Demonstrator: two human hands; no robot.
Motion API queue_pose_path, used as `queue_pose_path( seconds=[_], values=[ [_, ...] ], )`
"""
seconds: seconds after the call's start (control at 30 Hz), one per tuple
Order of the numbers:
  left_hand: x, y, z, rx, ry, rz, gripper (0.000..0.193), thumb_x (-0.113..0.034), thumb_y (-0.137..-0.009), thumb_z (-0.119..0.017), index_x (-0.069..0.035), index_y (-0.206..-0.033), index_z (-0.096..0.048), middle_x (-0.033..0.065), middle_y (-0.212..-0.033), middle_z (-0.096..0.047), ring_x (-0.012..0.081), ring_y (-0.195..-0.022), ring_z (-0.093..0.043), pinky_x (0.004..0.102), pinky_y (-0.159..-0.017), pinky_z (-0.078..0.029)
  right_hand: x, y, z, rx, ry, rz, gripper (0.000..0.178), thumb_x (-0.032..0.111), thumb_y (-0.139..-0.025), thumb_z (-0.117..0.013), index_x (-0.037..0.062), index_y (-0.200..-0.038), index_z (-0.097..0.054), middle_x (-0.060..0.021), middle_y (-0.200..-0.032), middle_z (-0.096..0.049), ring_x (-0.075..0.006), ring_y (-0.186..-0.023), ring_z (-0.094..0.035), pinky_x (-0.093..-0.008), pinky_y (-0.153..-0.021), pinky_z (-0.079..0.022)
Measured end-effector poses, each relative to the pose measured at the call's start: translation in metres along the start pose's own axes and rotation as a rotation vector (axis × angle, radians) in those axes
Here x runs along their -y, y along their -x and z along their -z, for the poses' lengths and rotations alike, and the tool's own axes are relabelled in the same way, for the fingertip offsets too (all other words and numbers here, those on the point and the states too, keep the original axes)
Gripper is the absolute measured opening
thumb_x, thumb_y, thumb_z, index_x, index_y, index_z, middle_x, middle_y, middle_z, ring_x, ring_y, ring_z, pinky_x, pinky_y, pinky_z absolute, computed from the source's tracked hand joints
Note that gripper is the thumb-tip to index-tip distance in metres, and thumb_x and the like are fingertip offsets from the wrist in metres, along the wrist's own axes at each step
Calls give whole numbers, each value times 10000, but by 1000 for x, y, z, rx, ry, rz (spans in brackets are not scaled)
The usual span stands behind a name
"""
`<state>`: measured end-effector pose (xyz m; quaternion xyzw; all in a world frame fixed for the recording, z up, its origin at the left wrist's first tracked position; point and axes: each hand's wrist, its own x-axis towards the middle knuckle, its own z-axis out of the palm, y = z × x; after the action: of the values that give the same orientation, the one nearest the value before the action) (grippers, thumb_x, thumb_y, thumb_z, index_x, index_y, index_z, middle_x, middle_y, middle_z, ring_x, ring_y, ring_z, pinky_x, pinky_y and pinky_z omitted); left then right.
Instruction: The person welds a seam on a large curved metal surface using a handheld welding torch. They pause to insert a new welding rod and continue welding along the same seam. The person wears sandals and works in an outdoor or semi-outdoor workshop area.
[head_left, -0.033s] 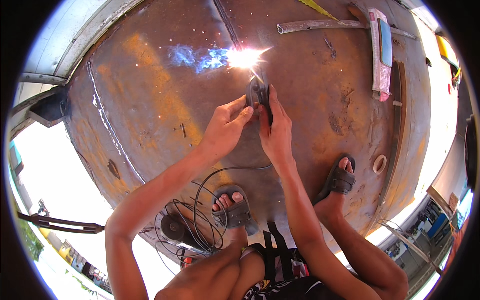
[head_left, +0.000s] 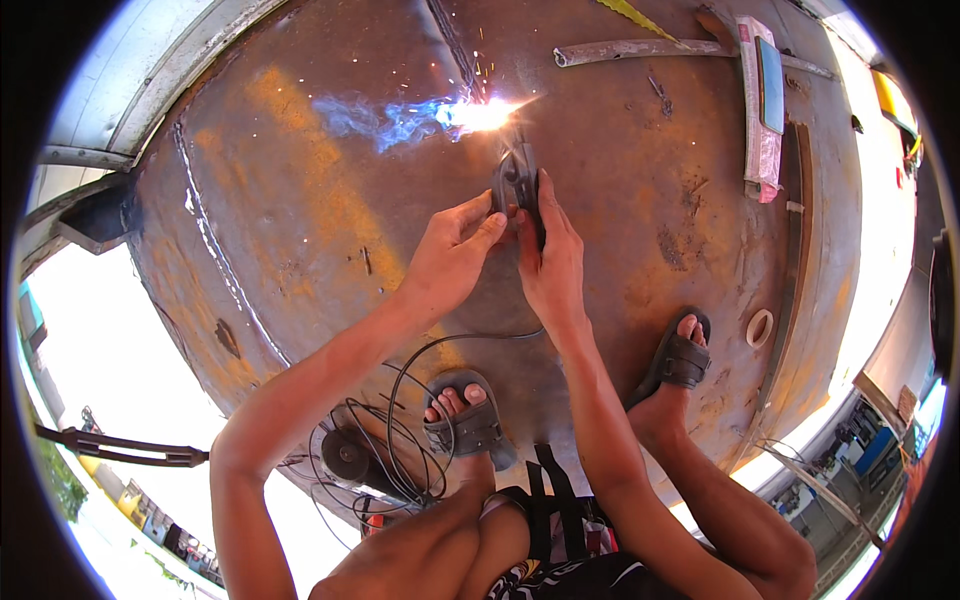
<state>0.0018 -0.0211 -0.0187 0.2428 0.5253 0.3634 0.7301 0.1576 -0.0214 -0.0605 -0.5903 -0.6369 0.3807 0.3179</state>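
Both my hands grip a dark welding electrode holder over a rusty steel plate. My left hand has its thumb and fingers on the holder's left side. My right hand wraps the right side of its handle. Beyond the holder's jaws burns a bright welding arc, throwing sparks, with bluish smoke drifting left. Glare hides the rod's tip. From the arc a dark seam runs away to the far edge. A black cable trails from near my right wrist.
Coiled cable lies by a dark round-ended machine at lower left. My sandalled feet rest on the plate. At right are a pink-and-white packet, a metal pipe, a tape roll and a long steel bar.
The arc's glare has shrunk slightly, more sparks fly above it, and the smoke reaches further left. My hands and the holder stay in place.
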Motion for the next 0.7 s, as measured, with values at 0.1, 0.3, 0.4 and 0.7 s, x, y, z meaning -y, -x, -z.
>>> queue_pose_path(
  seconds=[0.1, 0.3, 0.4, 0.7],
  values=[
    [-1, -4, 3, 0, -15, -17, 381, -122, -1102, -496, 63, -1428, -569, 77, -1254, -694, 128, -1144, -638, 306, -1033, -477, -2, -5, -3, -2, -6, 12, 520, -12, -1015, -587, -34, -1518, -457, -246, -1063, -704, -368, -913, -722, -383, -826, -554],
    [-2, -6, 3, 19, -44, -5, 407, -133, -1107, -490, 40, -1473, -533, 104, -1338, -660, 179, -1194, -643, 339, -1071, -496, -2, -6, -2, -4, 11, 4, 522, -14, -1014, -588, -22, -1520, -458, -245, -1059, -705, -368, -915, -723, -379, -827, -554],
    [1, -7, 7, 45, -42, -26, 430, -145, -1111, -494, 33, -1502, -500, 135, -1405, -630, 226, -1237, -647, 373, -1099, -518, -5, -5, -4, 4, 7, 14, 544, -4, -1014, -590, 0, -1537, -439, -252, -1089, -699, -392, -925, -716, -415, -819, -552],
    [-1, -5, 4, -8, -30, 0, 404, -112, -1092, -499, 41, -1462, -556, 80, -1285, -687, 130, -1155, -632, 305, -1055, -473, -7, -4, -4, 29, -6, 12, 578, 16, -1022, -585, 42, -1569, -401, -246, -1128, -691, -435, -954, -705, -476, -812, -550]
  ],
)
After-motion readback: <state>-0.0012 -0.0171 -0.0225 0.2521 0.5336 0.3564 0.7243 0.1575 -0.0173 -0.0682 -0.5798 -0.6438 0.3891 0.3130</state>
